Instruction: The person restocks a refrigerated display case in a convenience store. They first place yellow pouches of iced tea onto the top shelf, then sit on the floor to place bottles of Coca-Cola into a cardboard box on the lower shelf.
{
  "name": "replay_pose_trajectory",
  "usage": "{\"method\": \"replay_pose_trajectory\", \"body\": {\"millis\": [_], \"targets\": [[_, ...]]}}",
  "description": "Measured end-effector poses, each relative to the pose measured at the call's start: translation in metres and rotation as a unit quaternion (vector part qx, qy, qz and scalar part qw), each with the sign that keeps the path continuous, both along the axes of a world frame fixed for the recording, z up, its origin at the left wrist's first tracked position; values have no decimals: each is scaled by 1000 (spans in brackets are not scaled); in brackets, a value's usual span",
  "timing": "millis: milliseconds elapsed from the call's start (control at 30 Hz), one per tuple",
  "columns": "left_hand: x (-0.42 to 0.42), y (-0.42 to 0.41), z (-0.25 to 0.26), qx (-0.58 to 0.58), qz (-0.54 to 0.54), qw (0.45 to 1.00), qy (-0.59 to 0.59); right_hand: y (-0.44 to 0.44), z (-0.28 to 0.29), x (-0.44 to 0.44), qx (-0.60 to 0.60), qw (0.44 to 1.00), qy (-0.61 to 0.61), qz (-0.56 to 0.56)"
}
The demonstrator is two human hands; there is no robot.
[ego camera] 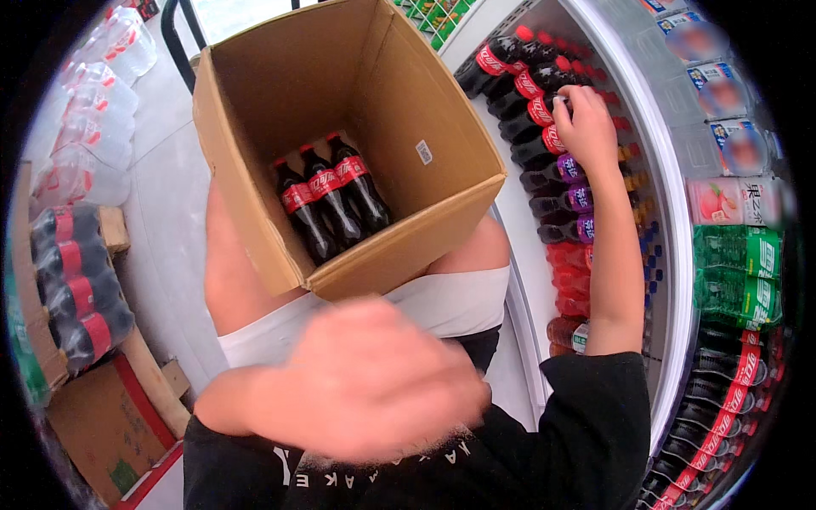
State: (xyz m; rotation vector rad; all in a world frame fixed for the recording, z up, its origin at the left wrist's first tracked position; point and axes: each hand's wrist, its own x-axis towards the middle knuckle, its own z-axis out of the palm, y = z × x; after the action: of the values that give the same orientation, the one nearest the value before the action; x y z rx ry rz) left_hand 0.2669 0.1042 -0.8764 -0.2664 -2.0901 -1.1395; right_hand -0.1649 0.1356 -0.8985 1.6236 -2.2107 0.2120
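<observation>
My right hand (585,124) reaches into the fridge at the right, thumb and fingers curled about the neck of a cola bottle (552,139) in the front row. Its cap is hidden by the hand. My left hand (376,382), blurred by motion, hangs before my chest; its fingers cannot be made out, and nothing shows in it. An open cardboard box (440,210) rests on or by my thighs. Three red-capped cola bottles (331,197) lean side by side inside it.
Purple-labelled bottles (577,199) and red drinks (569,280) continue the fridge row. The fridge's white frame (676,210) curves past my right arm, with green bottles (733,287) beyond. Left are wrapped cola bottles (80,280) and clear water packs (83,175). A black rail (171,32) stands behind the box.
</observation>
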Motion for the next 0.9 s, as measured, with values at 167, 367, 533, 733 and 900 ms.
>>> {"method": "replay_pose_trajectory", "body": {"millis": [167, 367, 533, 733, 900], "targets": [[-2, -66, -7, -155, 232, 958, -70, -4, -30, -61, 21, 980, 139, -141], [-10, -87, -21, -114, 232, 965, -37, -13, -35, -85, 96, 972, 18, -214], [-5, -84, -29, -83, 227, 970, -33, -20, -30, -92, 99, 970, -9, -220], [-6, -85, -32, -74, 224, 972, -18, -22, -24, -67, 129, 966, 27, -223], [-6, -85, -34, -76, 230, 970, -9, -12, -23, -31, 82, 981, 52, -168]]}}
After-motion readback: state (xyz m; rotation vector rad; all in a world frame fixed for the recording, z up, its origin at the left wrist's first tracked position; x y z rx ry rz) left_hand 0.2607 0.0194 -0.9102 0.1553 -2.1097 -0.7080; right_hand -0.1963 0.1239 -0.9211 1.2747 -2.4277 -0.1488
